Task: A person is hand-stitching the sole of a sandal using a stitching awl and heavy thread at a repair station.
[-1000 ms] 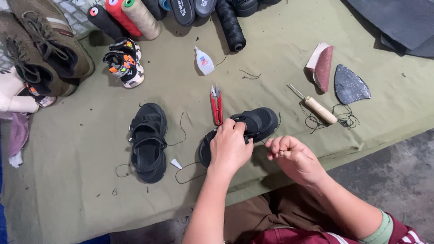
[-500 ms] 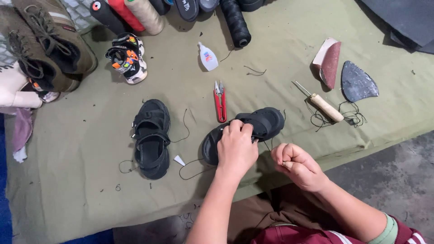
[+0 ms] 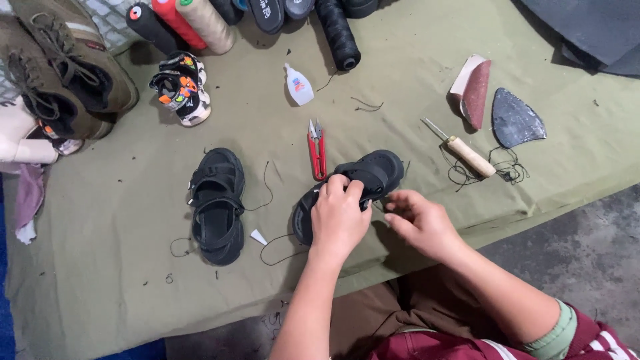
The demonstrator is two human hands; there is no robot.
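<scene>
1. Right hand has come back in. A second ago it was a closed fist pulled out to the side of the black sandal; half a second ago it sat lower and further off. Now the fingers are loosely curled and reach in beside the sandal's near edge, just short of the left hand.
2. I can't tell whether the right hand pinches anything: no thread or needle resolves between the fingertips.
3. Left hand unchanged: clamped down over the sandal's strap area, pinning it to the green cloth.
4. My read: a stitch pull just finished and the hand is back for the next one. Judgement only.
5. Just beyond the left hand: red thread snips. Well out past the right hand: wooden-handled awl with loose black thread.
6. Far side of the left hand: the matching sandal, untouched.
</scene>
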